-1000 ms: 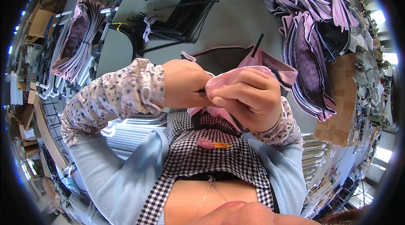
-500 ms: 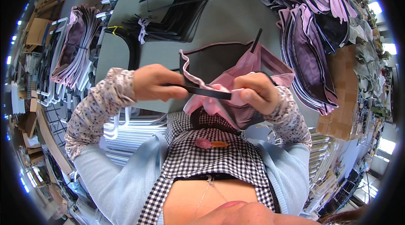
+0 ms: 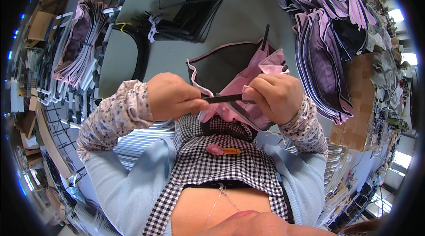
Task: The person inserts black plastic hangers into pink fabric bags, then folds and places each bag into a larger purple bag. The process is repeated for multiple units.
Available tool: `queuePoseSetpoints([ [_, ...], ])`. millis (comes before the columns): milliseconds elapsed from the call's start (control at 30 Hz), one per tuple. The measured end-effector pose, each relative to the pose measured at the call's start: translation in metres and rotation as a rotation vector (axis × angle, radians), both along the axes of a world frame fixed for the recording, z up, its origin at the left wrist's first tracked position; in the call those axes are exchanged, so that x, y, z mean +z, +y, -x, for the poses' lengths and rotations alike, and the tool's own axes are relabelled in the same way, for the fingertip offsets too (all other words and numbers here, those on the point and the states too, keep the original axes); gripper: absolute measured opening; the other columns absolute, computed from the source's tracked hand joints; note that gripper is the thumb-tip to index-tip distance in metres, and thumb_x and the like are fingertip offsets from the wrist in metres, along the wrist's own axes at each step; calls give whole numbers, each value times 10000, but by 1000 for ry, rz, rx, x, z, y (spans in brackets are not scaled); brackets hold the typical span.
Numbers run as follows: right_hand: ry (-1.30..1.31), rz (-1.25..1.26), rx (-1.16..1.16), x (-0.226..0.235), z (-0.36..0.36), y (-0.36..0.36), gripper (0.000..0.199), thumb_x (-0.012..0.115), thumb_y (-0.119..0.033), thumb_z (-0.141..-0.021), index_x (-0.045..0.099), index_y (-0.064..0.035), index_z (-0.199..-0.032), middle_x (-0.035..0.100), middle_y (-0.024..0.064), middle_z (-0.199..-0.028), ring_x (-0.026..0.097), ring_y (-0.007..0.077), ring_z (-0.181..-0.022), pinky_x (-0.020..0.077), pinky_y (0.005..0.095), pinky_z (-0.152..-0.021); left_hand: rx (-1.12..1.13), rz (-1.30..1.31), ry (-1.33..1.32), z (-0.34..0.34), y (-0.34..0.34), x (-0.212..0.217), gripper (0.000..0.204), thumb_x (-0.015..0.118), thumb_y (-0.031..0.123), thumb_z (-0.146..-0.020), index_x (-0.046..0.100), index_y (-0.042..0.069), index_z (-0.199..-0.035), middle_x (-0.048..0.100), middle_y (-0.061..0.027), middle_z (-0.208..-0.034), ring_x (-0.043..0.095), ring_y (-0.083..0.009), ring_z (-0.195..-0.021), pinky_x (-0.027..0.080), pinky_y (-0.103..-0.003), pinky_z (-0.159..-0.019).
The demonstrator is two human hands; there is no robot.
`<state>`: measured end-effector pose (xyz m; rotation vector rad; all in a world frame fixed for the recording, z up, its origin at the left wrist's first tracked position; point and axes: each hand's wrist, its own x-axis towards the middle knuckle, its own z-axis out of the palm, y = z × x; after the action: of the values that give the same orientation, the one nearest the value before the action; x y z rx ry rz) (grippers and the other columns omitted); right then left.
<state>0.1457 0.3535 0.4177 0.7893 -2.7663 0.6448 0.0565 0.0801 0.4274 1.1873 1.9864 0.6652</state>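
Note:
Closed around one end of a flat black strip is my left hand. The strip spans the gap to my right hand, whose fingers pinch a pink edge of a fabric piece around the strip's other end. That end is hidden under the cloth and fingers. The fabric piece is pink with dark panels, and it drapes from the grey table toward my lap. From its far corner a second black strip sticks up.
Bundles of thin black rods tied with pale ribbon lie at the table's far side. Curved black strips with a yellow tie rest at left. Pink-and-dark fabric stacks and a cardboard box stand right; another fabric bundle is far left.
My left hand has shifted right, and less of the strip shows between my hands. My right hand has moved slightly right, and the fabric beside it has folded over.

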Motion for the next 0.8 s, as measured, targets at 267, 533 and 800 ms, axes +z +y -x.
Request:
queuePoseSetpoints([
  [267,204,98,-151,1,-9,20,170,704,-198,-837,620,-70,-764,616,66,-695,634,242,-630,492,348,-555,763,-875,-317,-11,-16,-25,702,158,527,-1046,559,-32,-1189,652,-142,-1055,635,-256,-1016,453,-406,-976],
  [533,331,128,-82,-9,-13,-67,138,675,-178,-753,606,-71,-805,602,26,-765,622,159,-643,494,303,-523,427,-1039,240,-26,72,-33,650,280,477,-968,575,-48,-1214,625,-166,-1169,537,-312,-1146,274,-462,-1083],
  [800,73,123,-25,-158,46,-175,417,580,-275,-920,509,-57,-1268,585,102,-1202,620,230,-1069,491,387,-940,-84,-145,-430,36,96,-67,501,508,362,-1001,511,-40,-1299,592,-184,-1212,574,-232,-1096,451,-367,-958],
])
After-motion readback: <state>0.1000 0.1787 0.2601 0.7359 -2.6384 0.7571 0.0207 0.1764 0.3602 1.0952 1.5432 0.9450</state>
